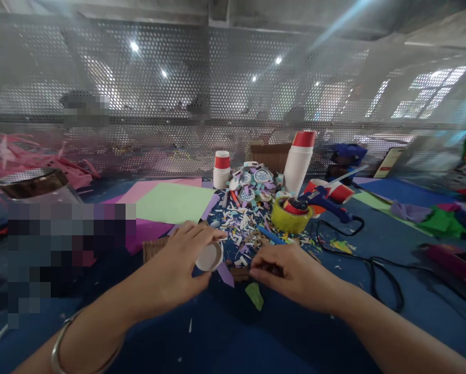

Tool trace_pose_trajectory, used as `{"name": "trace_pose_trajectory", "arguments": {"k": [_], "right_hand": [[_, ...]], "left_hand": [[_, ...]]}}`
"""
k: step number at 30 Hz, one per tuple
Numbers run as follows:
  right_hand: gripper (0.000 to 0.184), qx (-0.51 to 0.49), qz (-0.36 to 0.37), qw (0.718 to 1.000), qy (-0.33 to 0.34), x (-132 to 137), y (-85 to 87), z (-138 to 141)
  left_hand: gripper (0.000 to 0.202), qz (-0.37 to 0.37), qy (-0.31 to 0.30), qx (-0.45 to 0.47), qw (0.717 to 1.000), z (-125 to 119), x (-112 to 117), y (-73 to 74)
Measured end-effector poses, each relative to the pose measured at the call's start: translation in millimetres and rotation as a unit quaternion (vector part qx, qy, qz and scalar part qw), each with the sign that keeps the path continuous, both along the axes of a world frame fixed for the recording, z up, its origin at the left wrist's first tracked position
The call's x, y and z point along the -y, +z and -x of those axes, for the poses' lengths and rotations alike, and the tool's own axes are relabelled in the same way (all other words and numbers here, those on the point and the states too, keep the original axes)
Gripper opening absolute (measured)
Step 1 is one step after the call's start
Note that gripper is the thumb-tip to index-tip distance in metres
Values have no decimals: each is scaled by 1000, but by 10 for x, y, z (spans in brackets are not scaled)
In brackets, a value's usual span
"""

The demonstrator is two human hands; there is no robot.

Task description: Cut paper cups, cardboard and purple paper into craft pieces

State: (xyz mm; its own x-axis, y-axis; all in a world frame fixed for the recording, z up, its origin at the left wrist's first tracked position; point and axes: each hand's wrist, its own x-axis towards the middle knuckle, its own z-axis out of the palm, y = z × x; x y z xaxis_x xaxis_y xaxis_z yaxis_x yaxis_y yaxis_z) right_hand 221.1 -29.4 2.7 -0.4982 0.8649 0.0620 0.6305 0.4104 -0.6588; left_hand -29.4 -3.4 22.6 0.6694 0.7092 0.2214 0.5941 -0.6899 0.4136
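My left hand curves around a small white paper cup, fingers over the top and thumb below. The cup's round end faces me. My right hand is closed, fingertips curled in against the thumb; whatever it may hold is hidden. Between the hands lie a purple paper strip and a piece of brown cardboard. Just below them is a green paper scrap. A blue pen-like stick rests beyond my right hand among paper clippings.
Behind stand stacked cups, a shorter stack and a heap of decorated paper pieces. A yellow tape roll sits by a blue glue gun with a trailing black cord. Green paper and a jar are left.
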Motion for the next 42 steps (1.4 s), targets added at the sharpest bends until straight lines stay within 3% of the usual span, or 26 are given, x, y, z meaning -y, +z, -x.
{"name": "trace_pose_trajectory", "arguments": {"k": [10, 14, 17, 21, 24, 27, 31, 34, 37, 42], "right_hand": [[27, -198, 51, 978, -36, 10, -123, 129], [27, -277, 87, 956, -50, -13, -116, 137], [25, -271, 77, 957, -67, -20, -84, 131], [26, -247, 56, 965, -66, -10, -83, 123], [28, -215, 44, 972, -80, -21, -99, 99], [29, -161, -11, 979, -126, -81, -60, 6], [25, -75, -140, 965, -209, -222, 109, -293], [23, -5, -243, 931, -272, -339, 206, -605], [23, 130, -360, 866, -323, -423, 157, -878], [32, 281, -378, 812, -346, -453, -99, -1075]], "left_hand": [[76, -34, -90, 1, 995, -300, 241, -8], [79, -47, -31, 79, 995, -281, 252, -18], [77, 69, 51, 207, 975, -274, 232, -62], [51, 350, 77, 324, 876, -313, 139, -145], [32, 431, 68, 338, 834, -344, 62, -190], [30, 413, 91, 357, 833, -342, 7, -212], [28, 381, 125, 394, 827, -306, -28, -211], [29, 397, 140, 428, 800, -291, -27, -202], [30, 426, 140, 448, 774, -298, -13, -195], [31, 445, 137, 451, 761, -323, 6, -176]]}}
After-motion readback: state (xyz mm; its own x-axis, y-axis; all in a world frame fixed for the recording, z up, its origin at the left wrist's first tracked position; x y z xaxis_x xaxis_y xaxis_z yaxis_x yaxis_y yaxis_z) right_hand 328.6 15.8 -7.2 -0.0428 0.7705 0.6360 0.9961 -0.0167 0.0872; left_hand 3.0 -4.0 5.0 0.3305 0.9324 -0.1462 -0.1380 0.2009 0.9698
